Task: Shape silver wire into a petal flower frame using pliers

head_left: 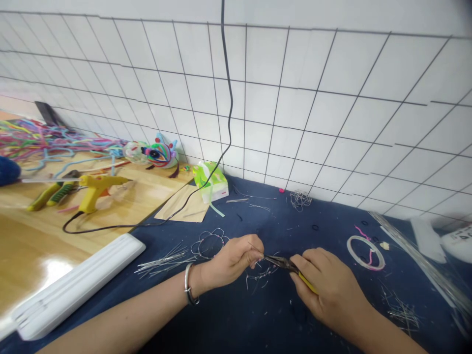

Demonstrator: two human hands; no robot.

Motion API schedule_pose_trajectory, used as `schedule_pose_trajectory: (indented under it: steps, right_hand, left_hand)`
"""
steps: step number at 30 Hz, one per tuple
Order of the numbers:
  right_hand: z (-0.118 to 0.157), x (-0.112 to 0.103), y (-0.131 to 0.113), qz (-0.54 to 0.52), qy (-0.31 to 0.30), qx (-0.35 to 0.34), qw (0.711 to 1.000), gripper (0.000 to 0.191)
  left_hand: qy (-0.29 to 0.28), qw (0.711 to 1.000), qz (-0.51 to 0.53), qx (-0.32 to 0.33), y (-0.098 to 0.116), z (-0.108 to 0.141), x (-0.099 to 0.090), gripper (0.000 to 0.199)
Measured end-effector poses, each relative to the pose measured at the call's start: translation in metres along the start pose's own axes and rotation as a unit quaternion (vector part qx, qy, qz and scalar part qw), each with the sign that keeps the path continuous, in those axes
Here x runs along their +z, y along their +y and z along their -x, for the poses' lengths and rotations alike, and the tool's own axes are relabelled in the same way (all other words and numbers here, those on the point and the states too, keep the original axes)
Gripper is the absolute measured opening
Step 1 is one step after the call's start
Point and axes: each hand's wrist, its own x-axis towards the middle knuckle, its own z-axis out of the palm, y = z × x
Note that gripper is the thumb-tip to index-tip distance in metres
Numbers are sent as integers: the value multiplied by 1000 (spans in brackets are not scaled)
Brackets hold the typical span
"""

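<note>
My left hand [236, 258], with a silver bangle and a dark band at the wrist, pinches a thin wire near the middle of the view. My right hand [326, 282] is wrapped round the yellow handle of pliers [280, 261]. The jaws point left and meet the wire at my left fingertips. Just below them lie twisted bits of wire [260, 278] on the dark blue cloth. Wire loops [210, 243] and a bundle of straight wires [165, 260] are left of my left hand.
A yellow glue gun [96, 189], green-handled pliers [59, 191] and a long white case [81, 287] lie left. A tissue pack [212, 182] stands behind. A tape roll [365, 253] and loose wires [403, 312] are right. A black cord [229, 98] hangs down the tiled wall.
</note>
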Motion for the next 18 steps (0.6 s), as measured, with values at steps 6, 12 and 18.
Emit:
schedule_pose_trajectory:
  steps: [6, 12, 18]
  right_hand:
    - [1, -1, -1, 11, 0, -8, 1000, 22]
    - [1, -2, -2, 12, -5, -12, 1000, 21]
    - [1, -3, -2, 20, 5, -18, 1000, 21]
  left_hand:
    - [-1, 1000, -4, 16, 0, 1, 1, 17]
    - [-8, 999, -3, 34, 3, 1, 0, 20]
    - [-16, 998, 14, 53, 3, -1, -2, 17]
